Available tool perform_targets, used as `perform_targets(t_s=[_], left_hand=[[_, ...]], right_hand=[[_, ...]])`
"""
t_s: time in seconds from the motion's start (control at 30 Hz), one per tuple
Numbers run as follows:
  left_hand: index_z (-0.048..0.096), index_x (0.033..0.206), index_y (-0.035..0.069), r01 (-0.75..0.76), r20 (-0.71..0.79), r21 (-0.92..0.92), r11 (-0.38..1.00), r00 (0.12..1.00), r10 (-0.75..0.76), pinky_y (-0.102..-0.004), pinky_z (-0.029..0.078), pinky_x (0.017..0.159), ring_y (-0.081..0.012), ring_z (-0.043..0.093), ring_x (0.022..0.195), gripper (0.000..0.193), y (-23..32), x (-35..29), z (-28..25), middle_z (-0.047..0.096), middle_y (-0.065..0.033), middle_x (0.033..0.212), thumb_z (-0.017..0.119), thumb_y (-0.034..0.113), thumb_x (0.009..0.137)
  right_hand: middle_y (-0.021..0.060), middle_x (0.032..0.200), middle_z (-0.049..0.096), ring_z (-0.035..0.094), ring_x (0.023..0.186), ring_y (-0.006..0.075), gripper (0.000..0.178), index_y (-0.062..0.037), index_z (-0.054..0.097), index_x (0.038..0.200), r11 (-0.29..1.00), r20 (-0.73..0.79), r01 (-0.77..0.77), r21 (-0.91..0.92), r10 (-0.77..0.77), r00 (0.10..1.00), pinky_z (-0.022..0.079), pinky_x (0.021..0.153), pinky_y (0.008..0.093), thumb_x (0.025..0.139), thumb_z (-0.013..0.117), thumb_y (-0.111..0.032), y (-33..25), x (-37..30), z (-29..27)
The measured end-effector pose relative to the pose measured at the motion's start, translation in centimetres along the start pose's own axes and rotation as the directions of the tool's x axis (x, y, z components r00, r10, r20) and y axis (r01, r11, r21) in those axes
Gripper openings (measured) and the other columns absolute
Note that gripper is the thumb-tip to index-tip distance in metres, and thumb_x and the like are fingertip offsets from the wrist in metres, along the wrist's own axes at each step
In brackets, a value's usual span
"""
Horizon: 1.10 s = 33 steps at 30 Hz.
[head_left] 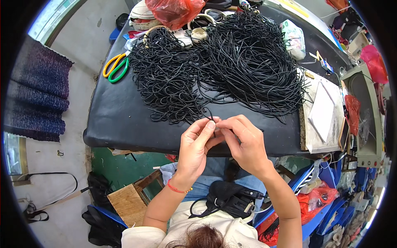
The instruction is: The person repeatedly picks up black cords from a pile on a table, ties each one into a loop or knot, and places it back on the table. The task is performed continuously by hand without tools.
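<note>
My hands meet above the front part of the black table (120, 128). Between thumb and fingers, my left hand (194, 144) pinches a thin black cord (211, 112), which rises in a small bend over the fingertips. My right hand (247, 142) is closed in a pinch against the left fingertips; what it grips is hidden or too small to make out. Just beyond them lies a tangled heap of short black cords (165, 78). A larger bundle of long black cords (252, 62) spreads to its right.
Scissors with yellow and green handles (116, 68) lie at the table's left edge. A red plastic bag (175, 10) sits at the back. To the right are a white bag (293, 39) and a pale board (310, 136). A wooden stool (128, 204) stands below left.
</note>
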<state>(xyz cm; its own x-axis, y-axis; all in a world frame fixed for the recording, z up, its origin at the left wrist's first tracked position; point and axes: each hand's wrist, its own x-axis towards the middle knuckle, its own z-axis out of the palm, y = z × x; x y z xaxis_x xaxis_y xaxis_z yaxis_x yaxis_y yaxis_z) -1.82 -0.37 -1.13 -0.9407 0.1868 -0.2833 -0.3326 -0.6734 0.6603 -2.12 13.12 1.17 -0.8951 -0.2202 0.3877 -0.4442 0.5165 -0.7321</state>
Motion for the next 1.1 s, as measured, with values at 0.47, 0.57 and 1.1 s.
perform_targets(t_s=[0.47,0.57,1.1], left_hand=[[0.06,0.1,0.001,0.219,0.183,0.199,0.955,0.949,-0.255,-0.0262,0.052,0.069,-0.0111,0.06,0.076,0.018,0.1,0.2,0.1,0.063,-0.0067,0.085,0.054,0.014,0.09],[0.06,0.098,-0.001,0.166,0.22,0.247,0.955,0.95,-0.222,-0.0272,0.053,0.07,-0.0121,0.06,0.075,0.016,0.2,0.1,0.4,0.063,-0.0075,0.084,0.055,0.011,0.089],[0.048,0.121,-0.002,0.093,0.337,0.266,0.959,0.924,-0.183,-0.0267,0.051,0.077,-0.0121,0.06,0.078,0.035,0.8,-1.1,1.6,0.06,-0.0069,0.089,0.055,0.005,0.087]], right_hand=[[0.0063,0.076,0.053,0.053,0.066,0.0208,0.021,-0.0027,0.061,0.086,0.929,-0.08,0.156,-0.337,-0.193,0.978,0.045,0.057,0.0311,0.065,0.063,0.0,0.2,-1.7,-2.7],[0.0059,0.075,0.053,0.053,0.066,0.0206,0.022,-0.0021,0.061,0.087,0.93,-0.073,0.156,-0.334,-0.19,0.979,0.044,0.058,0.0307,0.065,0.063,0.0,0.3,-1.9,-2.9],[0.0087,0.075,0.053,0.053,0.064,0.0219,0.008,-0.0009,0.06,0.085,0.989,0.012,-0.144,-0.035,0.144,0.989,0.042,0.056,0.03,0.077,0.062,-0.003,1.1,-2.0,-5.8]])
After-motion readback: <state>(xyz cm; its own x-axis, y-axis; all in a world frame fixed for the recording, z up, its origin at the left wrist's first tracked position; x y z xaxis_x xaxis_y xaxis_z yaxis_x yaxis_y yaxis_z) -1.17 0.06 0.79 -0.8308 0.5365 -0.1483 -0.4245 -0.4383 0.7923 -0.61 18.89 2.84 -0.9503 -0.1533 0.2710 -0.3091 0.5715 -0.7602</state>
